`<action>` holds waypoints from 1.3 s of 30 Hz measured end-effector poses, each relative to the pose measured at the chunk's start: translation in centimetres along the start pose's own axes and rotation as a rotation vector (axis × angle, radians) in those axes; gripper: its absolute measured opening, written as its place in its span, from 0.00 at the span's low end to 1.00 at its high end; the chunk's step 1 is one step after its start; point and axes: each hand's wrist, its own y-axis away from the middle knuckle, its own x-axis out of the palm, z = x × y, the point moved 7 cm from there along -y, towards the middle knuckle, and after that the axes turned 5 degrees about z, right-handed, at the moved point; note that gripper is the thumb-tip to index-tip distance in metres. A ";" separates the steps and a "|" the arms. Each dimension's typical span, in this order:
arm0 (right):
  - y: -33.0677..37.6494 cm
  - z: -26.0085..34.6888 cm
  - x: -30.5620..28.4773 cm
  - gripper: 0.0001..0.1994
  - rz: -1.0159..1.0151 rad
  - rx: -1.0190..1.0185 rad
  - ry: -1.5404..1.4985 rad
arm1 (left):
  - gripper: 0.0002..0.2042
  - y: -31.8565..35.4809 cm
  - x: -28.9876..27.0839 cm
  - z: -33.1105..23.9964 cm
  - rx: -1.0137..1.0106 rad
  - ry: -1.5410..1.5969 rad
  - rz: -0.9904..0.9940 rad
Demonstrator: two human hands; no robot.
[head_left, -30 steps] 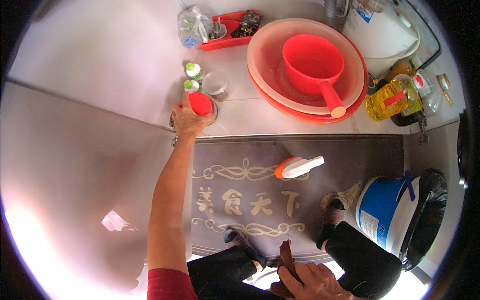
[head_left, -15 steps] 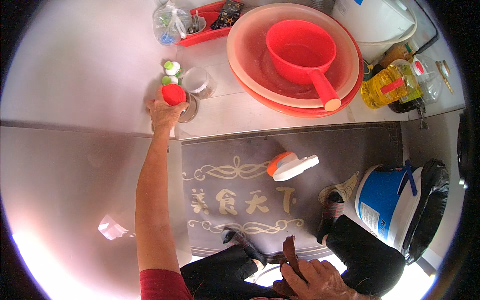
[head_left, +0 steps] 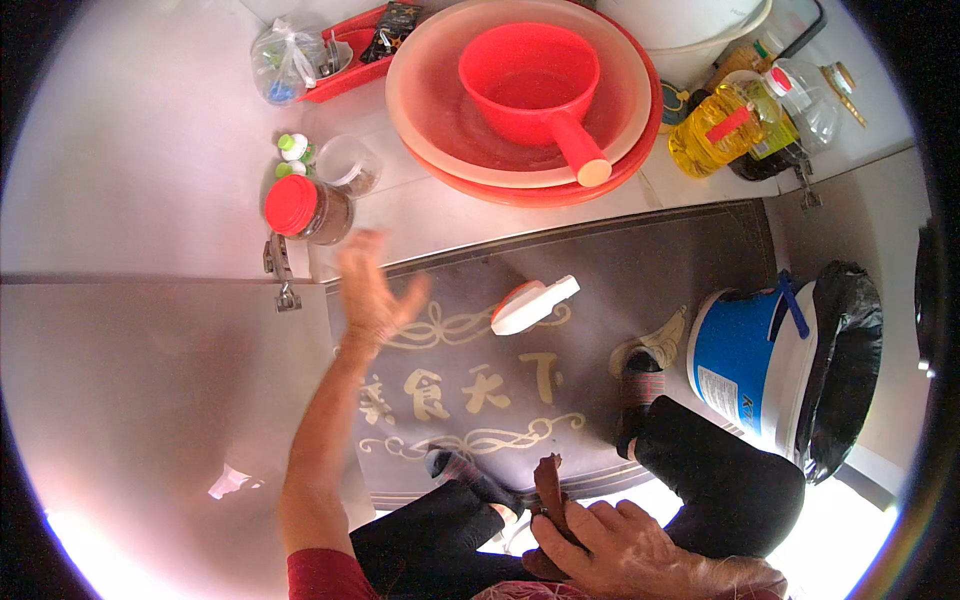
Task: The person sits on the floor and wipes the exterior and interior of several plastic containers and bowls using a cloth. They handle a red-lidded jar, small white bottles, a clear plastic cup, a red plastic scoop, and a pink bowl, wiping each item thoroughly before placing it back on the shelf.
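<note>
My left hand [head_left: 370, 288] is in the air over the mat, its fingers spread and slightly blurred, with nothing in them. Just beyond it, at the front edge of the cabinet shelf, stands a clear jar with a red lid [head_left: 310, 210] and brown contents; the hand is apart from it. Behind the jar are a small clear tub [head_left: 348, 165] and small green-capped bottles [head_left: 293, 148]. Low in the view, by my lap, my right hand [head_left: 620, 550] is closed around a brown rag [head_left: 550, 485], whose end sticks up past the fingers.
Stacked basins [head_left: 420, 130] with a red dipper [head_left: 530, 75] fill the shelf's middle. Oil bottles [head_left: 715, 130] stand at right. A white spray bottle [head_left: 535, 305] is on the dark floor mat [head_left: 640, 260], left of a blue-and-white bucket [head_left: 745, 360]. Open cabinet doors flank the shelf.
My left hand has let go of the red-lidded jar and drawn back toward me and to the right, fingers spreading. The view has shifted a little. My right hand still holds the rag.
</note>
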 end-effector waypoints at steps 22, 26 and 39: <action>3.8 2.2 -1.1 0.20 -0.158 -0.127 0.163 | 0.18 7.4 10.7 -5.9 -0.596 1.038 -0.037; 4.1 1.9 -1.1 0.19 -0.153 -0.119 0.184 | 0.16 5.2 5.7 -3.8 -0.618 1.054 -0.064; 2.4 -0.6 -1.9 0.19 -0.109 -0.005 0.059 | 0.21 -3.3 1.2 7.5 -0.596 0.883 -0.406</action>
